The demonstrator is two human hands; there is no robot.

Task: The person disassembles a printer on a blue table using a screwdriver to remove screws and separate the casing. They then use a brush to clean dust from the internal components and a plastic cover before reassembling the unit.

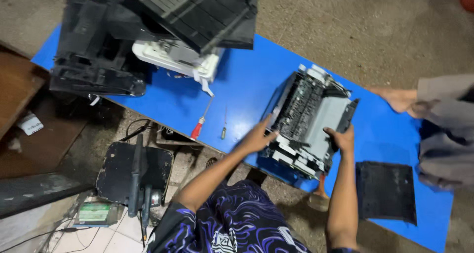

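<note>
Rough grey concrete floor [345, 16] ran under a long blue tabletop [247, 85] that crossed the room at a slant. Far to the left a brown wooden bench [15, 85] stood beside it, and below that a scuffed black square stool [133, 171] sat on the floor with cables around it. On the table's left end lay a pile of black plastic printer covers [98, 50], with a white plastic printer base [177, 58] tucked under a black ribbed tray [202, 11]. Just right of the pile a red-handled screwdriver [201, 122] lay on the blue surface, and a small thin screwdriver [224, 127] lay near it, apart.

The person wore a dark shirt with purple swirls [232, 223]. Their left hand [256, 137] rested flat against the left side of a stripped grey and white printer chassis [308, 122], fingers spread apart and not clamped on anything. That chassis stood tilted on the table near its front edge, its rollers and black inner parts exposed. Their right hand [340, 139] gripped the chassis's right edge, fingers curled around the dark side panel. Below it a wooden-handled tool [318, 196] showed at the table edge. Further right a flat black plastic panel [386, 191] lay on the blue top. At the far right another person's hand [401, 99] and grey sleeve [444, 129] reached over the table.
</note>
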